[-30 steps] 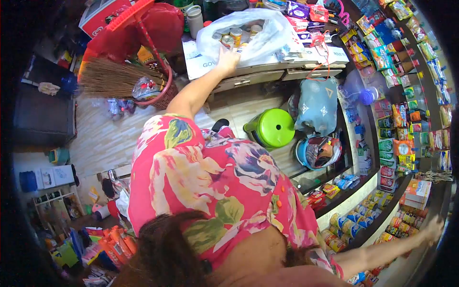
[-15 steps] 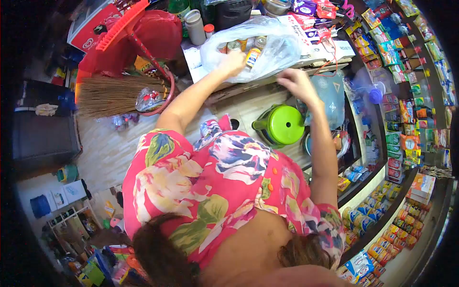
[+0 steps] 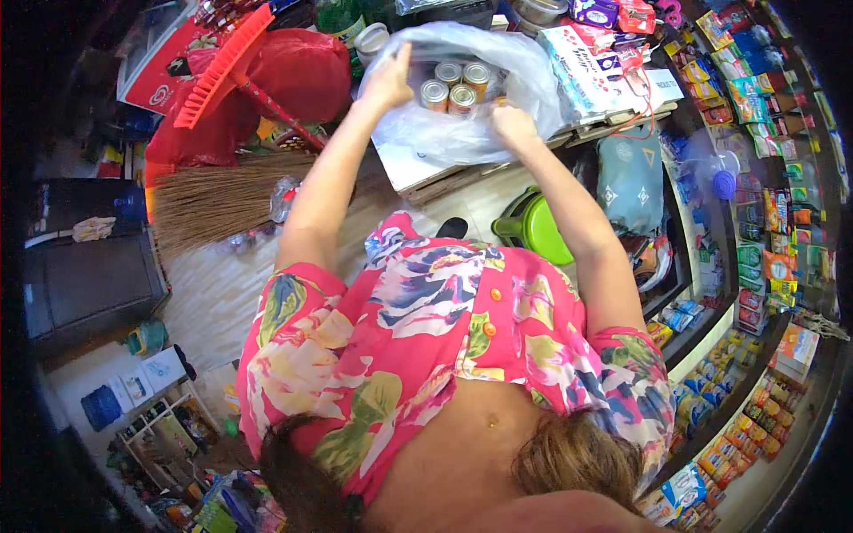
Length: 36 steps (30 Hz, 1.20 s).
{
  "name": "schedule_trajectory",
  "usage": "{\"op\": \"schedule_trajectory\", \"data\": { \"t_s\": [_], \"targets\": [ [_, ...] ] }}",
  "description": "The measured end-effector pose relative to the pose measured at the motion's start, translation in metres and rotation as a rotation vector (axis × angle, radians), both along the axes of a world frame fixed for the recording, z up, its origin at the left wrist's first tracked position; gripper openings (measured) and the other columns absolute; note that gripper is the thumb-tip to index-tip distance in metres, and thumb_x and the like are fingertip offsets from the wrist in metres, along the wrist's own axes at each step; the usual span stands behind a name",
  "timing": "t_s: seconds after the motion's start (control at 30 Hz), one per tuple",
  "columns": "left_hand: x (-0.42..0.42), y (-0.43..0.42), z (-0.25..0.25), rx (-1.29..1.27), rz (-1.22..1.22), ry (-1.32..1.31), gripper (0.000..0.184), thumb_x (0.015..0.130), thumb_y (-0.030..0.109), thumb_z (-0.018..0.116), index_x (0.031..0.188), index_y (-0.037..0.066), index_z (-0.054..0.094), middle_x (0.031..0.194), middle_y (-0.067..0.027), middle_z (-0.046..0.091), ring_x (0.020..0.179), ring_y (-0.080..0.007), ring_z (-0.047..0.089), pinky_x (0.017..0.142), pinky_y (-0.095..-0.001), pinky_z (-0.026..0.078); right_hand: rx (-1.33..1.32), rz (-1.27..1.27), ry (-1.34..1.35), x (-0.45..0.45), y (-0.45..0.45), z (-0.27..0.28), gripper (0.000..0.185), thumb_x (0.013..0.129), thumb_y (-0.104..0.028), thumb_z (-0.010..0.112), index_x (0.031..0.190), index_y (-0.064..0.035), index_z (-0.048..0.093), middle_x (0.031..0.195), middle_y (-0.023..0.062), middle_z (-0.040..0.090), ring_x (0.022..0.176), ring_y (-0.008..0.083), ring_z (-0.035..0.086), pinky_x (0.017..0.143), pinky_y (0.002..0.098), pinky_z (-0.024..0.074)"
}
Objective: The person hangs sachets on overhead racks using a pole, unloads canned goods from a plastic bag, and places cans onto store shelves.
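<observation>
A clear plastic bag (image 3: pixel 418 129) lies spread open on the counter at the top of the head view. Several cans (image 3: pixel 462 96) stand upright in it, bunched together with their metal lids up. My left hand (image 3: pixel 388 82) is at the bag's left rim and closed on the plastic, one digit stretched upward. On the right side my right hand (image 3: pixel 515 126) is closed at the near rim, seemingly pinching the plastic. Its fingertips are partly hidden, close to the cans.
A red-bristled broom (image 3: pixel 222 67) and a straw broom (image 3: pixel 213 195) lean at the left. Below the counter stands a green stool (image 3: pixel 544 229). White boxes (image 3: pixel 586 80) sit right of the bag. Shelves of packets (image 3: pixel 773 213) line the right side.
The can that was in my left hand is out of it, and the cans now stand grouped. My left hand moved left to the bag's rim; my right hand moved up-left onto the bag.
</observation>
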<state>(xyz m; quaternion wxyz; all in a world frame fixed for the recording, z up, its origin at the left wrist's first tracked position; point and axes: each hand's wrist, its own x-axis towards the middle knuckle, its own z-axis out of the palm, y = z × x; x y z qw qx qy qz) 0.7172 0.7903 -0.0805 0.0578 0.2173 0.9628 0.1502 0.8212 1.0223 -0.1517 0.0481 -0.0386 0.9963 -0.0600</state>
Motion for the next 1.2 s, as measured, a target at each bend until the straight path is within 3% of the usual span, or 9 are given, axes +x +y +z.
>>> {"op": "schedule_trajectory", "data": {
  "t_s": [0.07,0.2,0.4,0.57,0.67,0.83,1.0,1.07,1.2],
  "targets": [
    [0.000,0.002,-0.004,0.099,-0.090,0.141,0.092,0.060,0.004,0.065,0.139,0.006,0.018,0.122,-0.0268,0.046,0.109,-0.0378,0.050,0.092,-0.0407,0.041,0.015,-0.019,-0.146,0.003,0.014,0.012,0.025,0.078,-0.019,0.051,0.095,-0.0028,0.059,0.093,0.0186,0.064,0.084,0.0325,0.064,0.072,0.0431,0.0506],
    [-0.002,0.020,-0.006,0.254,-0.270,0.390,0.093,0.062,-0.001,0.061,0.141,0.011,0.014,0.125,-0.0272,0.043,0.105,-0.0407,0.051,0.091,-0.0441,0.042,-0.224,-0.069,-0.128,-0.012,0.042,0.036,0.052,0.070,-0.015,0.059,0.120,-0.0060,0.047,0.083,0.0202,0.064,0.068,0.0276,0.065,0.050,0.0381,0.0512],
    [0.015,0.063,0.013,0.378,-0.185,0.306,0.091,0.062,-0.005,0.059,0.140,0.017,0.017,0.122,-0.0264,0.040,0.099,-0.0472,0.052,0.082,-0.0500,0.046,-0.392,-0.398,-0.107,-0.036,0.114,0.103,0.064,0.072,-0.016,0.062,0.127,-0.0027,0.034,0.064,0.0105,0.057,0.051,0.0187,0.056,0.039,0.0318,0.0438],
    [0.022,0.075,0.005,0.344,-0.175,0.476,0.071,0.065,-0.002,0.060,0.129,0.013,0.032,0.121,-0.0256,0.039,0.094,-0.0457,0.054,0.077,-0.0526,0.046,-0.282,-0.434,0.302,-0.041,0.104,0.078,0.025,0.072,-0.016,0.063,0.089,0.0030,0.065,0.083,0.0185,0.065,0.080,0.0283,0.064,0.074,0.0321,0.0493],
    [0.022,0.073,-0.003,0.253,-0.265,0.411,0.056,0.065,0.002,0.063,0.116,0.011,0.041,0.124,-0.0209,0.039,0.098,-0.0390,0.054,0.078,-0.0491,0.046,-0.538,-0.126,0.526,-0.025,0.069,0.059,0.026,0.075,-0.015,0.058,0.097,-0.0028,0.062,0.093,0.0183,0.064,0.086,0.0340,0.062,0.075,0.0375,0.0484],
    [0.026,0.048,-0.025,0.076,-0.335,0.482,0.075,0.058,0.013,0.073,0.125,0.017,0.039,0.128,-0.0159,0.038,0.115,-0.0417,0.039,0.088,-0.0568,0.038,0.096,0.348,0.083,0.008,0.033,-0.003,0.018,0.074,-0.010,0.054,0.088,-0.0107,0.064,0.102,0.0123,0.059,0.100,0.0307,0.055,0.080,0.0453,0.0464],
    [0.021,0.032,-0.007,0.026,-0.258,0.362,0.093,0.048,0.017,0.079,0.130,0.020,0.036,0.132,-0.0159,0.036,0.123,-0.0458,0.029,0.090,-0.0617,0.035,0.274,0.393,0.256,0.018,0.016,-0.018,0.021,0.076,-0.011,0.051,0.094,-0.0137,0.062,0.108,0.0073,0.054,0.112,0.0302,0.045,0.082,0.0456,0.0438],
    [0.024,0.029,0.005,0.022,-0.290,0.300,0.094,0.050,0.014,0.078,0.133,0.016,0.034,0.131,-0.0196,0.036,0.118,-0.0474,0.037,0.096,-0.0552,0.035,0.278,0.480,0.399,0.008,0.023,-0.038,0.024,0.076,-0.011,0.051,0.097,-0.0139,0.061,0.108,0.0073,0.054,0.110,0.0305,0.047,0.084,0.0436,0.0436],
    [0.024,0.016,0.010,0.060,-0.376,0.243,0.092,0.050,0.015,0.078,0.131,0.006,0.036,0.124,-0.0235,0.043,0.116,-0.0403,0.043,0.099,-0.0435,0.037,0.088,0.500,0.172,-0.004,0.033,-0.019,0.025,0.076,-0.009,0.051,0.099,-0.0118,0.059,0.102,0.0109,0.056,0.107,0.0309,0.050,0.086,0.0389,0.0430]
  ]
}}
